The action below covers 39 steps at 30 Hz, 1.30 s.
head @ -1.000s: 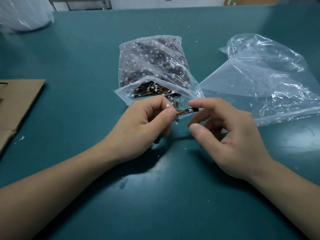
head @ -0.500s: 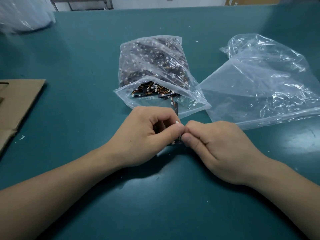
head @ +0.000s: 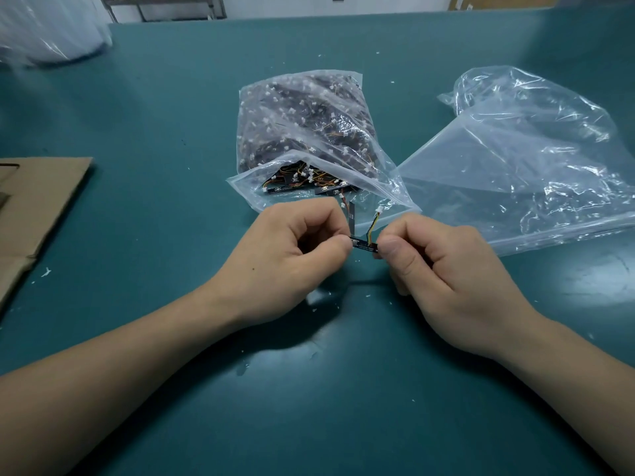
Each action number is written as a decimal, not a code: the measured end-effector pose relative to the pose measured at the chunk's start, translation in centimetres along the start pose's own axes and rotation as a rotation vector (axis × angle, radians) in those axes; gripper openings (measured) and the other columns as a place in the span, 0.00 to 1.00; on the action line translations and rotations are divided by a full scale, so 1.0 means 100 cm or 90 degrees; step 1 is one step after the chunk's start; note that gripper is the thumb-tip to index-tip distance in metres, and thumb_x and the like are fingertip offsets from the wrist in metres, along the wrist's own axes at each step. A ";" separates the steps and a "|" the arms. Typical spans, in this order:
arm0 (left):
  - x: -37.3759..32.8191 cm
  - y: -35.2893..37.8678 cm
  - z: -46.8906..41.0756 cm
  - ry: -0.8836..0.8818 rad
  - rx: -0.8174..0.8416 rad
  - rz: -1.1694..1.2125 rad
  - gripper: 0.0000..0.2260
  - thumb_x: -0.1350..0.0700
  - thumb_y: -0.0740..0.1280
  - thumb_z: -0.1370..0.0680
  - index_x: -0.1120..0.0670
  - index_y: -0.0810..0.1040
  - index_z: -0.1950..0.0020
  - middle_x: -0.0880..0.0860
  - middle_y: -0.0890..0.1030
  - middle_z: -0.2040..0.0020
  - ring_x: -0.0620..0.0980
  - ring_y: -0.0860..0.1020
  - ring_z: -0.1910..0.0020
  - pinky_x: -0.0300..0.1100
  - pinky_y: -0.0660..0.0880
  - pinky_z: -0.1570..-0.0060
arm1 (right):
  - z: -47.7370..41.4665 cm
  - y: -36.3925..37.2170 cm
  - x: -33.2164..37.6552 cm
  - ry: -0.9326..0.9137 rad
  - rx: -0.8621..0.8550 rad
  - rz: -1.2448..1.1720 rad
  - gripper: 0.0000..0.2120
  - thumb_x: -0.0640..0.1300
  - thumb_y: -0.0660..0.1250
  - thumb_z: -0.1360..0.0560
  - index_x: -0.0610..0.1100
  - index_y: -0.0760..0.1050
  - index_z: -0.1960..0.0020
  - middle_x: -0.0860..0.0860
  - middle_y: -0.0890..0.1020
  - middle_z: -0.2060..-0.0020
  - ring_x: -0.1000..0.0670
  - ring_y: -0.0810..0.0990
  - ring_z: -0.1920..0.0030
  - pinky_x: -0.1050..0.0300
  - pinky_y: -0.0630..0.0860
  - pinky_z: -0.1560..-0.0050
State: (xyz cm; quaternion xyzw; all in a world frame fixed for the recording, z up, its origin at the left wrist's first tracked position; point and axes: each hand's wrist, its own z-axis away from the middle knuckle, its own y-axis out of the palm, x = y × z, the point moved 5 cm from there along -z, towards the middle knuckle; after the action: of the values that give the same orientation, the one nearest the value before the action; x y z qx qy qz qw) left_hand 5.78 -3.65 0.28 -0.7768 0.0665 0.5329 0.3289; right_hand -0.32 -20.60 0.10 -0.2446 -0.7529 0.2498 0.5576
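Observation:
A small black circuit strip (head: 363, 245) with a short yellow-orange wire and white plug (head: 379, 210) is held between both hands just above the green table (head: 171, 108). My left hand (head: 288, 259) pinches its left end between thumb and forefinger. My right hand (head: 443, 269) pinches the right end, where the wire comes off. Just behind the hands lies a clear bag (head: 305, 132) packed with many such strips and wires, its mouth open toward me. One more strip (head: 351, 214) hangs out of the mouth.
An empty crumpled clear bag (head: 522, 159) lies at the right. A flat piece of cardboard (head: 37, 207) sits at the left edge. Another plastic-wrapped bundle (head: 51, 32) is at the far left corner. Small white scraps dot the table.
The hands, pressed together half a second ago, have drawn apart sideways, and the strip with its wire now shows between them.

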 end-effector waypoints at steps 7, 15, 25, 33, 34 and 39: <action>0.003 0.000 -0.002 -0.014 -0.004 0.032 0.07 0.58 0.67 0.23 0.56 0.76 0.61 0.47 0.70 0.71 0.43 0.66 0.71 0.36 0.64 0.69 | -0.003 -0.001 -0.008 0.042 0.004 -0.093 0.12 0.51 0.59 0.16 0.53 0.78 0.54 0.54 0.80 0.71 0.55 0.75 0.72 0.70 0.67 0.67; 0.001 0.005 0.001 -0.015 0.017 -0.020 0.07 0.55 0.69 0.21 0.54 0.82 0.58 0.54 0.77 0.69 0.43 0.70 0.71 0.36 0.68 0.70 | -0.001 -0.002 -0.004 0.033 -0.005 -0.093 0.11 0.51 0.61 0.17 0.52 0.76 0.58 0.52 0.79 0.71 0.53 0.74 0.72 0.66 0.68 0.67; -0.002 0.003 0.001 -0.019 0.021 -0.012 0.08 0.55 0.68 0.22 0.53 0.84 0.58 0.55 0.78 0.69 0.45 0.70 0.72 0.36 0.67 0.70 | -0.001 -0.003 -0.003 0.030 -0.004 -0.097 0.09 0.49 0.64 0.20 0.51 0.75 0.58 0.48 0.77 0.70 0.49 0.73 0.71 0.62 0.69 0.68; -0.004 0.004 0.002 -0.021 0.028 -0.028 0.07 0.58 0.68 0.22 0.53 0.81 0.61 0.51 0.75 0.72 0.41 0.69 0.73 0.33 0.66 0.70 | 0.000 -0.001 0.000 0.015 0.023 -0.067 0.09 0.48 0.64 0.19 0.50 0.75 0.58 0.50 0.76 0.70 0.51 0.72 0.70 0.64 0.67 0.66; -0.004 0.004 0.002 -0.021 0.029 -0.029 0.08 0.58 0.68 0.22 0.53 0.81 0.61 0.50 0.75 0.72 0.41 0.69 0.73 0.33 0.66 0.70 | 0.000 -0.001 0.000 0.014 0.021 -0.067 0.09 0.48 0.64 0.19 0.50 0.75 0.58 0.49 0.76 0.70 0.51 0.72 0.70 0.64 0.67 0.66; -0.005 0.005 0.003 -0.016 0.028 -0.033 0.07 0.58 0.68 0.23 0.54 0.81 0.61 0.51 0.75 0.73 0.41 0.68 0.74 0.33 0.66 0.71 | 0.000 -0.002 0.000 0.015 0.014 -0.063 0.09 0.48 0.64 0.20 0.50 0.75 0.59 0.49 0.76 0.71 0.49 0.73 0.70 0.60 0.69 0.67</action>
State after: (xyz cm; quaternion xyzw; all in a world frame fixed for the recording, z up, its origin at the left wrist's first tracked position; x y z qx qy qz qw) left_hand 5.15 -4.01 0.40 -0.7640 0.0535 0.5326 0.3603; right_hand -0.38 -20.77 0.18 -0.2038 -0.7545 0.2275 0.5809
